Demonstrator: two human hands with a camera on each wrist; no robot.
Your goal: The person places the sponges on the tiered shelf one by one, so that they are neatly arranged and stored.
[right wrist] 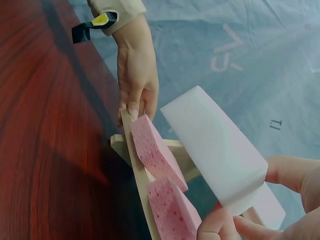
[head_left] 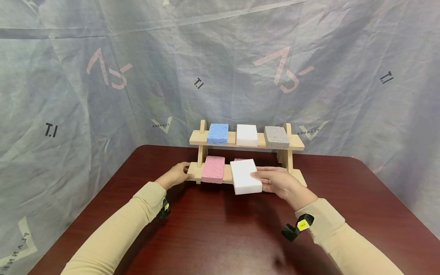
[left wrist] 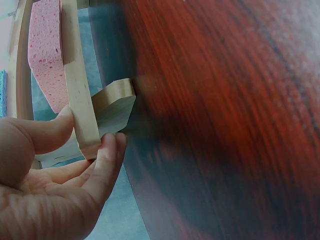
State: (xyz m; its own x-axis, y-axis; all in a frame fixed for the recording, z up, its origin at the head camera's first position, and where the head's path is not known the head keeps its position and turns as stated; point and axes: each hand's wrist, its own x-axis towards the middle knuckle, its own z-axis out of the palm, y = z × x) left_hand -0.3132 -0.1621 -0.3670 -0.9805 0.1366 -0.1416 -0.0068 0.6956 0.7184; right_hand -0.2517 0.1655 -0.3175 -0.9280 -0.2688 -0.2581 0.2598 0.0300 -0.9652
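Observation:
A white sponge block (head_left: 246, 177) is held by my right hand (head_left: 280, 182), thumb on its face and fingers behind, in front of the lower board of a wooden two-tier rack (head_left: 298, 142). My left hand (head_left: 177, 175) grips the left end of that lower board; in the left wrist view its thumb and fingers pinch the board end (left wrist: 82, 100). One pink sponge (head_left: 214, 169) lies on the lower board. A second pink sponge (right wrist: 172, 210) sits beside it, mostly hidden behind the white block in the head view.
On the upper board lie a blue sponge (head_left: 218, 133), another white sponge block (head_left: 246, 135) and a grey sponge (head_left: 276, 136). The rack stands toward the back of a dark red wooden table (head_left: 213, 236). A grey printed cloth (head_left: 220, 68) hangs behind it.

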